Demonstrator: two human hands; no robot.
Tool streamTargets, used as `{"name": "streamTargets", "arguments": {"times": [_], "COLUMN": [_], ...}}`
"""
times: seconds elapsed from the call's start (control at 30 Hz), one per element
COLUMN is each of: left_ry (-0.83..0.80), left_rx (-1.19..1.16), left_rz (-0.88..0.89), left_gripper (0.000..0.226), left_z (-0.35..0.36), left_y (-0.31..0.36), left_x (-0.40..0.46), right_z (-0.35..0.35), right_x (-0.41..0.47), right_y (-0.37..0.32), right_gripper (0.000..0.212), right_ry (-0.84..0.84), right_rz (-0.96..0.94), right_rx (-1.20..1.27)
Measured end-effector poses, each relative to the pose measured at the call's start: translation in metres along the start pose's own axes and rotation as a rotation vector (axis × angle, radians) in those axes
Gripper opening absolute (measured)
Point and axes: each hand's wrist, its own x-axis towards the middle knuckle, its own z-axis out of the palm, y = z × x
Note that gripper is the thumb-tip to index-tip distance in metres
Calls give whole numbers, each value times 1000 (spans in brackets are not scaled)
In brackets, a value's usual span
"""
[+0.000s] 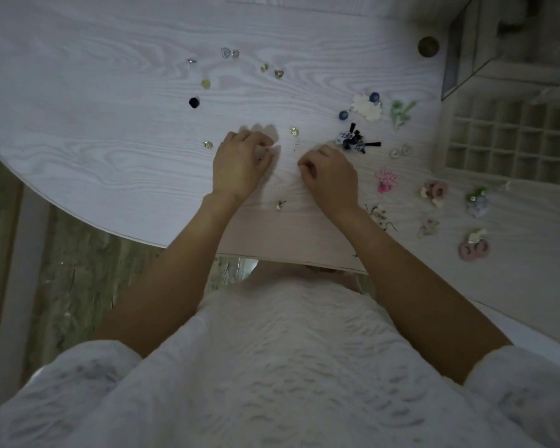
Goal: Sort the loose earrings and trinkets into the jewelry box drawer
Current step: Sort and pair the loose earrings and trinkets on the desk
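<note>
Your left hand (240, 164) sits just left of the frame's centre with its fingers curled down onto the white wood-grain table (110, 124), the fingertips bunched as if pinching something tiny, though what lies between them is too small to tell. Your right hand (332, 176) lies just right of centre, fingers curled in toward the palm, and whether it holds anything cannot be told either. Between the two hands, slightly above, a small gold stud (294, 131) rests on the table, and another (207, 144) lies just left of your left hand. Below the hands, near the table's edge, is a small silvery earring (280, 204). Toward the upper middle a scatter of little pieces is spread out, among them a black bead (193, 102) and a clear heart-shaped piece (226, 52). To the right of your right hand lie larger trinkets: a blue-and-white bow with black ribbon (353, 140), white flower earrings (367, 108), a green leafy piece (401, 113), a pink flower pair (385, 181) and pink hoops (474, 250) lower down. The jewelry box drawer (511, 137), a grid of small square compartments, stands at the right edge of the frame, well apart from both hands.
</note>
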Motion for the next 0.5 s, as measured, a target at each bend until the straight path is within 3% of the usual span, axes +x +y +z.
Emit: {"name": "streamTargets", "arguments": {"times": [0.13,0.27,0.5], "left_ry": [-60,-176,-164], "left_rx": [6,80,117], "left_rz": [59,-16,-42], "left_gripper": [30,30,18], "left_z": [3,11,14], "left_y": [17,35,34], "left_x": [18,45,46], "right_z": [-6,-9,-11], "right_x": [-7,-12,-14], "right_y": [9,20,24], "right_gripper": [8,9,10], "right_ry": [-1,1,-21], "right_rz": [-18,-29,5], "right_rx": [-13,-47,-16]}}
